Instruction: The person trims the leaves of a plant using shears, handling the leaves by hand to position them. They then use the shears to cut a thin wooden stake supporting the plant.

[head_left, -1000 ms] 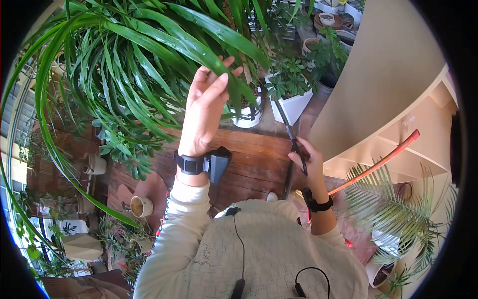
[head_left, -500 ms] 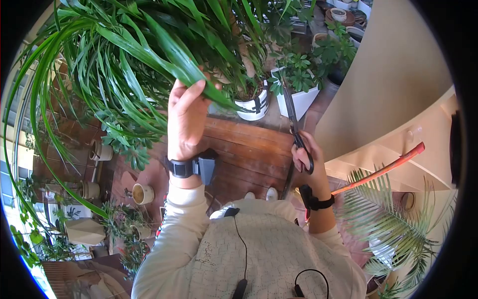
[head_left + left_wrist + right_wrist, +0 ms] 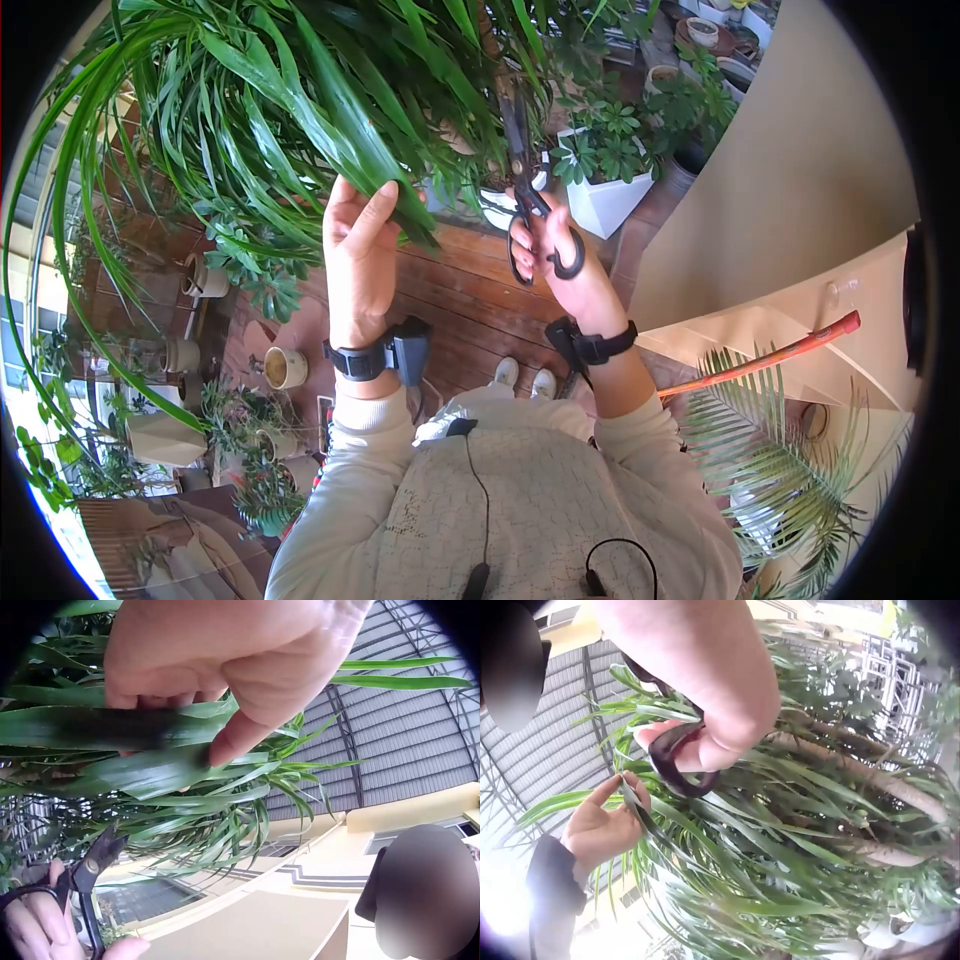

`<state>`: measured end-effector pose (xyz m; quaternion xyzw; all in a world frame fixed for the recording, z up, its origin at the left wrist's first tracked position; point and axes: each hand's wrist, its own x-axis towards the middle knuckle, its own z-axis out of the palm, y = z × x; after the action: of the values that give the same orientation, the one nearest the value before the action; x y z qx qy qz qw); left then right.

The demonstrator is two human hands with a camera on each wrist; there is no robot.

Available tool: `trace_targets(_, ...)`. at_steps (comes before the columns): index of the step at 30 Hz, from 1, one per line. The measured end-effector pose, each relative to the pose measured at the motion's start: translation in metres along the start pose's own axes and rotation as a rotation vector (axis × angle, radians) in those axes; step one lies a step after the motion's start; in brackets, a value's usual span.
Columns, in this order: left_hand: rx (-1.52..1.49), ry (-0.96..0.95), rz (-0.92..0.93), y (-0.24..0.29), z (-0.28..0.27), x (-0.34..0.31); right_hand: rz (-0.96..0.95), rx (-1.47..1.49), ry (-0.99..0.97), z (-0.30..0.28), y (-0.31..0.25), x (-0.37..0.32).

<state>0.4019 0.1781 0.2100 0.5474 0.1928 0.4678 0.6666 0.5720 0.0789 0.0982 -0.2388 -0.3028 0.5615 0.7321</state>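
Observation:
In the head view the left hand (image 3: pixel 362 255) pinches a broad green leaf (image 3: pixel 372 160) near its end, thumb on top. To its right, the right hand (image 3: pixel 552 245) holds black scissors (image 3: pixel 519 165), fingers through the handle loops and blades pointing up and away. The left wrist view shows the pinched leaf (image 3: pixel 150 771) between thumb and fingers, with the scissors (image 3: pixel 91 866) below it, apart from it, their blades slightly parted. In the right wrist view a handle loop (image 3: pixel 676 761) shows by the right hand (image 3: pixel 705 682); the blades are hidden there.
The long-leaved plant (image 3: pixel 230 110) fills the upper left. A white angular planter (image 3: pixel 606 203) stands beyond the right hand. A curved beige panel (image 3: pixel 780 170) rises at the right, with a red-orange stick (image 3: pixel 770 357) and palm fronds (image 3: pixel 780 430) below it.
The right hand has moved left and up with the scissors, closer to the leaf. The left hand first closed on the leaf, then shifted slightly left and down with it.

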Motion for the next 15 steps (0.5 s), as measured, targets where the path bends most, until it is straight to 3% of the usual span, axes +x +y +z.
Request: trace_targets(15, -0.04, -0.026, -0.031, 0.0, -0.025, -0.002, -0.022, -0.028, 0.16, 0.009, -0.009, 0.041)
